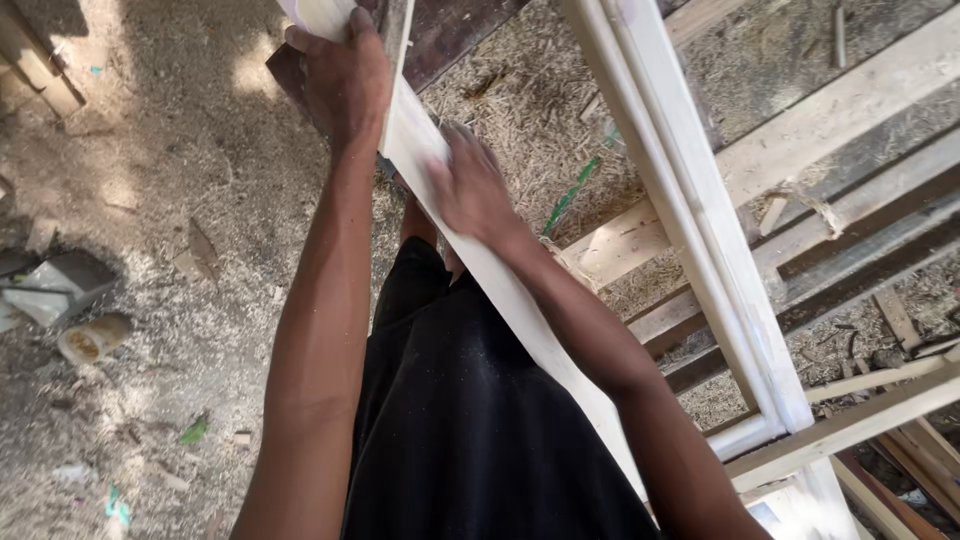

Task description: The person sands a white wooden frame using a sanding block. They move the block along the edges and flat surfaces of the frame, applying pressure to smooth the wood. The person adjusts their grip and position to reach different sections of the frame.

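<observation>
Two hands on one white-painted wooden frame rail (500,290) running upper left to lower right: your left hand (345,75) grips its top; your right hand (470,190) presses flat mid-rail.

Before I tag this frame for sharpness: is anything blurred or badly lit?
Head view: the right hand is motion-blurred on the white-painted wooden strip; the left hand is sharper, gripping the strip's far end; dappled sun brightens the sawdust floor; the white frame shows no glare.
</observation>
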